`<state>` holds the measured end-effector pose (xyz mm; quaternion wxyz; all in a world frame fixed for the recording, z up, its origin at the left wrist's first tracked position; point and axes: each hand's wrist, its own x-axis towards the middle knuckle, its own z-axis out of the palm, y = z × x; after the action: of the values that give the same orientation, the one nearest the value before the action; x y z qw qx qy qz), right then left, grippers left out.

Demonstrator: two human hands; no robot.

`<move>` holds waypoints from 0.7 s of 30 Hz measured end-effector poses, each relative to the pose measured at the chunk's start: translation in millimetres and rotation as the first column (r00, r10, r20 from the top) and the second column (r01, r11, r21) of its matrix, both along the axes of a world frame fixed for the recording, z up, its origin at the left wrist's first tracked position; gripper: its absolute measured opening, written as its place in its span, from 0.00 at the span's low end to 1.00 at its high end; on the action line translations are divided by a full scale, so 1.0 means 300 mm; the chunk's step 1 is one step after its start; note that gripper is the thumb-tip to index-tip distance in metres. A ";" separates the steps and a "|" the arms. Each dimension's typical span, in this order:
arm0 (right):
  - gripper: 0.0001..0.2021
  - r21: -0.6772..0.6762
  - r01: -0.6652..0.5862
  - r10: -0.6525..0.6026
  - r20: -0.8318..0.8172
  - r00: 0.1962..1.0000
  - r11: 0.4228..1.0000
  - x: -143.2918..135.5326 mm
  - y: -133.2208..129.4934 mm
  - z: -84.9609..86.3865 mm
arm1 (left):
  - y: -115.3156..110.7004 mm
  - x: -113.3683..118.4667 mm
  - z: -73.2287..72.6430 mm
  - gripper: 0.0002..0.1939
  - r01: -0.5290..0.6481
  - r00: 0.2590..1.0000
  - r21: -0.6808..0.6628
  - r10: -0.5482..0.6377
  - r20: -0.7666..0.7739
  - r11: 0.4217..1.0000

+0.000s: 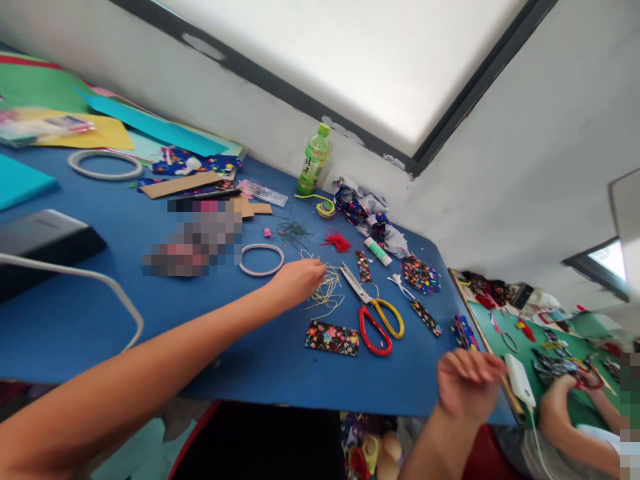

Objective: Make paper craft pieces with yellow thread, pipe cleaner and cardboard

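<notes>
Over the tangle of pale yellow thread [327,293], my left hand [300,280] is closed, its fingertips pinching the thread. My right hand [467,383] is raised near the table's front right edge, slightly blurred, with fingers curled in; anything between them is too small to make out. Between the hands lie scissors [373,310] with one red and one yellow handle, blades partly apart. A floral fabric strip [333,338] lies in front of the thread, and smaller floral pieces [426,318] are to the right. A white ring [261,260] rests left of my left hand.
A green bottle [314,160] stands by the wall near crumpled fabric [365,210]. Red thread [337,241] and a glue stick [379,251] lie behind the scissors. At left are a dark box [45,247] and a white cable [125,303]. Another person's hands [563,393] work at a green table.
</notes>
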<state>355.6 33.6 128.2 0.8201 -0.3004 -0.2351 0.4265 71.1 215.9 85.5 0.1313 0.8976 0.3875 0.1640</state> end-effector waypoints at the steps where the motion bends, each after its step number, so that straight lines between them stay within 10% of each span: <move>1: 0.02 -0.131 0.030 0.020 0.367 0.930 0.991 -0.003 0.032 -0.007 | -0.010 0.006 -0.001 0.13 0.029 1.000 -0.002 -0.029 -0.009 1.000; 3: 0.04 -0.306 0.082 0.144 0.647 0.749 0.949 -0.015 0.119 -0.015 | -0.031 0.022 -0.006 0.12 0.093 0.995 -0.017 -0.093 -0.031 0.996; 4: 0.05 -0.433 0.263 0.341 0.880 0.330 0.862 -0.022 0.169 -0.016 | -0.041 0.030 -0.011 0.12 0.116 0.992 -0.028 -0.117 -0.043 0.993; 7: 0.09 -0.467 0.382 0.477 0.876 0.074 0.798 -0.036 0.322 -0.024 | -0.062 0.050 -0.029 0.09 0.130 0.988 -0.052 -0.133 -0.072 0.990; 16: 0.07 -0.531 0.442 0.635 0.762 -0.125 0.723 -0.029 0.518 -0.123 | -0.016 0.036 -0.068 0.10 -0.016 0.994 -0.031 0.013 -0.109 0.999; 21: 0.07 -0.464 0.380 0.518 0.854 -0.047 0.800 -0.055 0.476 -0.006 | 0.055 -0.015 -0.043 0.15 -0.239 0.970 0.026 0.240 -0.044 0.971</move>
<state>339.2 176.5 126.4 0.2184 -0.7347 -0.6206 0.1652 66.5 232.6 72.6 0.0921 0.8493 0.4942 0.1613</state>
